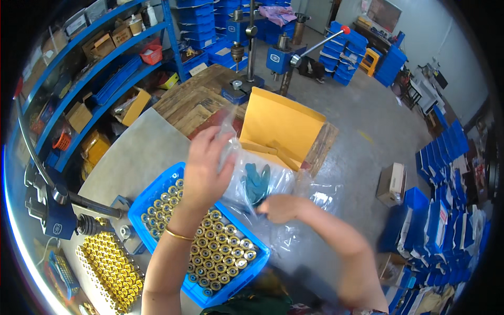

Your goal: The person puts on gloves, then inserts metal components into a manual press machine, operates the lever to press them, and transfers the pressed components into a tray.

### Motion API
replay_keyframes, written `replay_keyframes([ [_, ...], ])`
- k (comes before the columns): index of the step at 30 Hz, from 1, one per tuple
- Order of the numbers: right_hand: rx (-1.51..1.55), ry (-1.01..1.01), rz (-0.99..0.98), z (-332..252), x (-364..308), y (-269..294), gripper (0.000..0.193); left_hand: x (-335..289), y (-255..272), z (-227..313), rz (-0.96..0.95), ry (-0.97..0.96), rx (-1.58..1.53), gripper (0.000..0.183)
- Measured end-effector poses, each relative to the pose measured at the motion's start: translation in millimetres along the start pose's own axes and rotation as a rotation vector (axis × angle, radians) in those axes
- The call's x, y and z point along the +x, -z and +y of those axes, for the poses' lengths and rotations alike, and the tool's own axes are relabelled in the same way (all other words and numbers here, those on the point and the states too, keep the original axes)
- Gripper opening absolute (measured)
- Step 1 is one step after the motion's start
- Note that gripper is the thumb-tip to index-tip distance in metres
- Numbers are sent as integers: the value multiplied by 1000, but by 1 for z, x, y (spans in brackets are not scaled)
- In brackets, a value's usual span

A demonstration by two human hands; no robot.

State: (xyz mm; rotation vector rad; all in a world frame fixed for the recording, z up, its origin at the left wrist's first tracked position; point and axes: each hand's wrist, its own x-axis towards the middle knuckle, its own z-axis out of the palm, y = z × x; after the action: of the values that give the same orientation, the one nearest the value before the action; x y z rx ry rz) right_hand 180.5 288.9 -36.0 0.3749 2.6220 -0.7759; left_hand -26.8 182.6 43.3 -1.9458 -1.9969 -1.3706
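My left hand, with a gold bangle at its wrist, has its fingers closed on the upper edge of a clear plastic bag. A teal glove shows at the bag, its fingers pointing up; whether it lies inside or on top I cannot tell. Just below the glove, my right hand is closed at the bag's near edge, slightly blurred. Behind the bag stands an open yellow cardboard box, lid raised. Under my left forearm, a blue plastic crate holds many round metal parts in rows.
Brass-coloured parts stand in rows at the lower left, beside a drill press. Another drill press rises beyond the wooden bench. Blue shelves line the left; stacked blue bins and a carton stand right.
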Motion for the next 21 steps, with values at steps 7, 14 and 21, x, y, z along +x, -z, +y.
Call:
replay_keyframes([
  [7,417,-311,1721,100,-5,75,38,-45,-77,-32,-1041,328,644,85],
  [14,847,-219,753,138,-47,65,66,-35,-53,-15,-995,202,401,75],
  [21,89,-544,887,60,-7,-56,109,-105,114,24,-99,262,-4,33],
])
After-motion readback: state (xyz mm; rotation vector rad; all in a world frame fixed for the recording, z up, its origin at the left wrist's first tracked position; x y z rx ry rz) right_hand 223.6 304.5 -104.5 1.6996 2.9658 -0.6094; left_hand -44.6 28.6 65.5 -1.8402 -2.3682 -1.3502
